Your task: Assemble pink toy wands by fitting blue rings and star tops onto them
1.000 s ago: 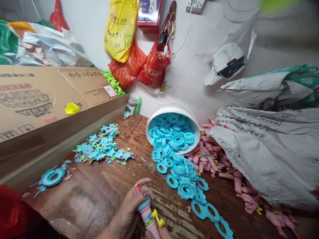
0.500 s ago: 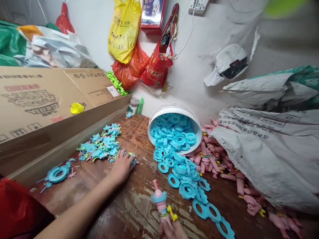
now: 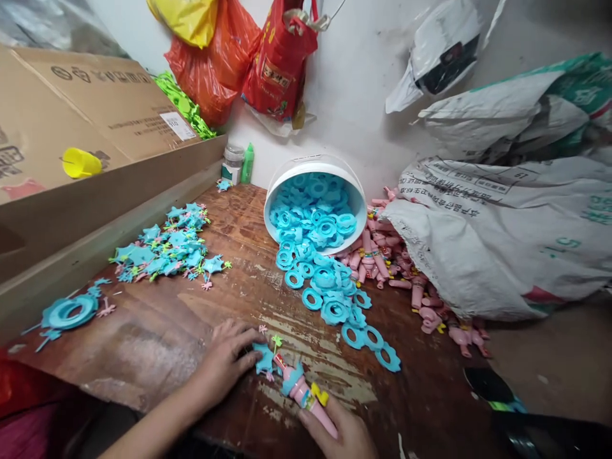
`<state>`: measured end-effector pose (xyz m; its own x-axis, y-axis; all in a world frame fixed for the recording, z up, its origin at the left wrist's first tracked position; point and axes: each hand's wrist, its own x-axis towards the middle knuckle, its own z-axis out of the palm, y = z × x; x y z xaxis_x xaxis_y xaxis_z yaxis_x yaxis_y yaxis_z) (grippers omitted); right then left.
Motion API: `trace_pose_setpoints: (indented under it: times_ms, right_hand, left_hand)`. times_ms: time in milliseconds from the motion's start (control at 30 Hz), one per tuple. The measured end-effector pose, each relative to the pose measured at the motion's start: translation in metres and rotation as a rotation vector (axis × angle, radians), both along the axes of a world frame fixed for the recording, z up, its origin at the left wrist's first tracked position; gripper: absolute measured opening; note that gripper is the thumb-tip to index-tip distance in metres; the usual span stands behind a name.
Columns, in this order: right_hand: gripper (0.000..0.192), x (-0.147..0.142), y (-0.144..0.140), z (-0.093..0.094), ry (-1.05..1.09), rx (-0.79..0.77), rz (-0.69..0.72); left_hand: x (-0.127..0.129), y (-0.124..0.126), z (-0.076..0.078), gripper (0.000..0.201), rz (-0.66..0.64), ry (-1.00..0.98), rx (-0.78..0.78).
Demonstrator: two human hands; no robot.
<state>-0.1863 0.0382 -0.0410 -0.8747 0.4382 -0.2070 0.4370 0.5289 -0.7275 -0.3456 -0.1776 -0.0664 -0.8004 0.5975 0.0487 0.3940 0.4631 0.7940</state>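
Observation:
My right hand (image 3: 342, 433) grips a pink toy wand (image 3: 302, 390) with a blue collar, a yellow knob and a red-striped tip, tilted up to the left near the table's front edge. My left hand (image 3: 224, 361) lies on the worn wooden table (image 3: 157, 338), its fingers pinching a small blue star piece (image 3: 264, 359) right beside the wand's tip. A heap of blue star pieces (image 3: 165, 248) with small coloured bits sits at the left.
A white bucket (image 3: 352, 185) lies tipped over at the back, spilling blue rings (image 3: 325, 287) across the table. Pink wand bodies (image 3: 406, 280) pile beside a large white woven sack (image 3: 507, 242). A cardboard box (image 3: 71, 146) lines the left side; bags hang on the wall.
My left hand has drawn back from the star heap with one blue star and brought it to the wand's tip. The view has tilted down and the wand now leans lower.

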Motion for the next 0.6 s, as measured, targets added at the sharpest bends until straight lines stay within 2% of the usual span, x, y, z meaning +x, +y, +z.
trace_pose_setpoints:
  times_ms: [100,167,267,367,467,600]
  right_hand:
    - [0.054,0.003,-0.001,0.004,0.005,-0.055,-0.005]
    - [0.053,0.003,-0.003,0.008,0.034,-0.088,0.001]
    - [0.045,0.003,-0.006,0.013,0.046,-0.119,0.054]
    - [0.039,0.001,-0.008,0.019,-0.016,-0.097,0.071]
    - [0.043,-0.002,-0.008,0.028,-0.051,-0.061,0.057]
    - [0.044,-0.008,-0.008,0.036,-0.084,-0.02,0.093]
  left_hand:
    - [0.014,0.002,-0.003,0.067,-0.012,-0.07,0.126]
    - [0.026,0.006,-0.006,0.079,-0.032,-0.079,0.159]
    - [0.035,0.01,-0.008,0.068,0.007,-0.03,0.093]
    - [0.028,0.012,-0.007,0.051,0.087,0.04,0.077]
    - [0.018,0.014,-0.01,0.045,0.049,0.062,0.118]
    - [0.012,0.014,-0.02,0.046,-0.01,0.043,0.135]
